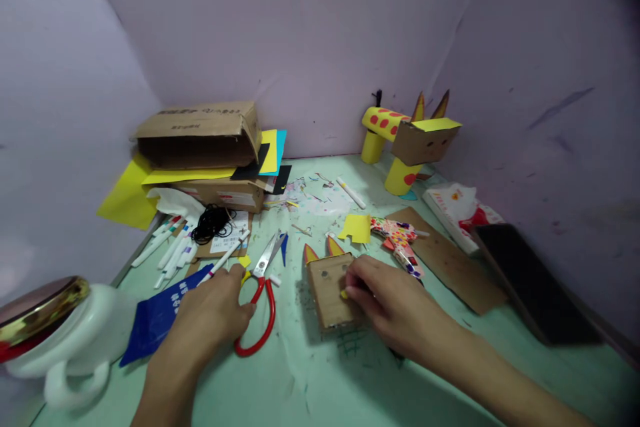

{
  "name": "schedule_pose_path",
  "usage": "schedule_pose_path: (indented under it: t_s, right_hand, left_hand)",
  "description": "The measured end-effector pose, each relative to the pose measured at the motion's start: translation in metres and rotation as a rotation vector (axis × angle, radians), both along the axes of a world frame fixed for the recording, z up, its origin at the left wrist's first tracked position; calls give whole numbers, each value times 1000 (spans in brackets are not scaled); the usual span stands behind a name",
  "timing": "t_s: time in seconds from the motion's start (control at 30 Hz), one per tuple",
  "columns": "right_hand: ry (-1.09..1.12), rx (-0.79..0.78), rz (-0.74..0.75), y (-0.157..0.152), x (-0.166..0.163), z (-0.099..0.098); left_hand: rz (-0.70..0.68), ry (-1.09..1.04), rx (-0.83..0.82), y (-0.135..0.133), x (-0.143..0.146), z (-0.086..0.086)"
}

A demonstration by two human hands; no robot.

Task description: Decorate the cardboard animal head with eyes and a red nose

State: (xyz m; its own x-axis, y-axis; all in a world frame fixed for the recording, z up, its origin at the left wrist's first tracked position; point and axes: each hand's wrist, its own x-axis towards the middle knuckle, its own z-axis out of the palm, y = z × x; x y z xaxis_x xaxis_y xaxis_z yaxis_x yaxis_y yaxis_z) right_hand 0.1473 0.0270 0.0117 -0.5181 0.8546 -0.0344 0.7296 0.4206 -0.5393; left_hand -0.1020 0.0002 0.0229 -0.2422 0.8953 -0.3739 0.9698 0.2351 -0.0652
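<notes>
My right hand point(393, 303) rests on a small cardboard box point(329, 293) with orange-and-yellow pointed ears, its fingertips pinching a tiny yellow scrap point(344, 294) against the box's face. My left hand point(213, 317) lies curled on the table, closed over a white pen point(225, 257) that sticks out toward the back. Red-handled scissors point(261, 303) lie partly open just right of the left hand, touching its fingers. A blue card point(157, 317) sits under the left wrist.
A cardboard giraffe-like figure point(407, 140) stands at the back right. Stacked cardboard boxes point(203, 147) with coloured paper sit back left. White markers point(170, 247), a black cord point(213, 221), a white mug point(65, 340), a yellow scrap point(356, 227), cardboard sheet point(450, 260) and dark tablet point(530, 283) lie around.
</notes>
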Motion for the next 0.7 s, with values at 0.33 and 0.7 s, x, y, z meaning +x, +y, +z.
schedule_pose_path:
  t_s: [0.33,0.7]
  right_hand:
    - [159,38,-9,-1,16,-5]
    - [-161,12,9,5,-10,12]
  left_hand:
    - [-21,41,57,2,15,-8]
    - [31,73,400,8,17,-5]
